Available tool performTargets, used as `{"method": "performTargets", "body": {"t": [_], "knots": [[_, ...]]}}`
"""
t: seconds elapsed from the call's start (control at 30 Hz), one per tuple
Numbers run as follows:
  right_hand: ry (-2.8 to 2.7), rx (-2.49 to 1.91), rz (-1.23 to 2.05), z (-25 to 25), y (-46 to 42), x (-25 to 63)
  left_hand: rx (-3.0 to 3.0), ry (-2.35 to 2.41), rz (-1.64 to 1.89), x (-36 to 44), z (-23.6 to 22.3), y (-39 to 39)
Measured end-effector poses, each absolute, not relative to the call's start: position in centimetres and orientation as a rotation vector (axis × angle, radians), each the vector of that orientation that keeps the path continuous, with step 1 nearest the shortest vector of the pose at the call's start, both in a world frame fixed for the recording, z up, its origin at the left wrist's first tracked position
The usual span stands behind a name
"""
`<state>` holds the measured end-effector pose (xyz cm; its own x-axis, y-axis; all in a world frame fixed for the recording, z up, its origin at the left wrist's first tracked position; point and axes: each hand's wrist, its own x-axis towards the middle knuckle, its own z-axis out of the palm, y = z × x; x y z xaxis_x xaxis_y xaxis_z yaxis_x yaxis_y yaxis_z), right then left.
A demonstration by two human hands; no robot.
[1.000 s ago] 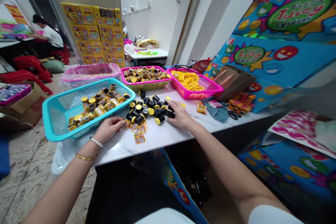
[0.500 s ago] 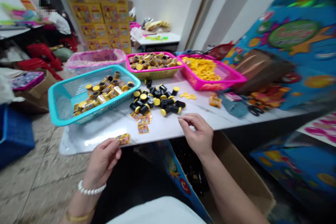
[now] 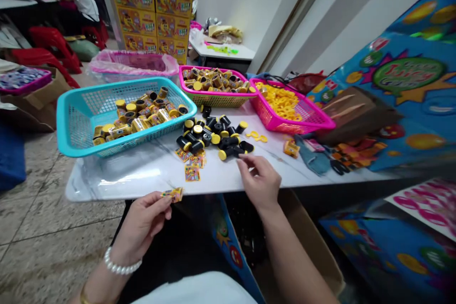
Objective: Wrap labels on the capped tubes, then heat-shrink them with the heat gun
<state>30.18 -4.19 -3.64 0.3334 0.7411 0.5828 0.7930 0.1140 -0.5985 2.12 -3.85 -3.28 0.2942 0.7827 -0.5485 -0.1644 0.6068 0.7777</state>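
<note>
My left hand (image 3: 147, 218) pinches a small yellow printed label (image 3: 174, 194) between thumb and fingers at the table's front edge. My right hand (image 3: 261, 180) is curled, thumb and fingertips close together, at the near right side of a pile of black canisters with yellow caps (image 3: 210, 133). Its fingertips meet the end of a black canister (image 3: 238, 151); whether they grip it or anything else is hidden. Loose printed labels (image 3: 193, 173) lie on the white table (image 3: 142, 175) between my hands and the pile.
A turquoise basket (image 3: 64, 123) and a pink basket (image 3: 188, 96) hold labelled canisters. Another pink basket (image 3: 295, 128) holds yellow plastic pieces. Scissors (image 3: 338, 167) lie at right. An open carton (image 3: 317, 247) stands below the table. A person (image 3: 83, 0) sits far left.
The view has shifted slightly. My right hand has moved left and closer to the black canisters, its fingertips now at one. My left hand still holds the label, slightly nearer the right hand.
</note>
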Motion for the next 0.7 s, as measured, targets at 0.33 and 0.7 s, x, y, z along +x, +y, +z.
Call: {"method": "performTargets", "body": {"t": [0.33, 0.7], "knots": [[-1.557, -1.947, -0.325, -6.7, -2.2, 32.8, 0.625, 1.001, 0.640, 2.8, -3.4, -3.3], [-1.258, -1.529, 0.261, -4.7, -6.3, 29.1, 0.446, 0.956, 0.770, 4.2, -2.5, -2.7]]}}
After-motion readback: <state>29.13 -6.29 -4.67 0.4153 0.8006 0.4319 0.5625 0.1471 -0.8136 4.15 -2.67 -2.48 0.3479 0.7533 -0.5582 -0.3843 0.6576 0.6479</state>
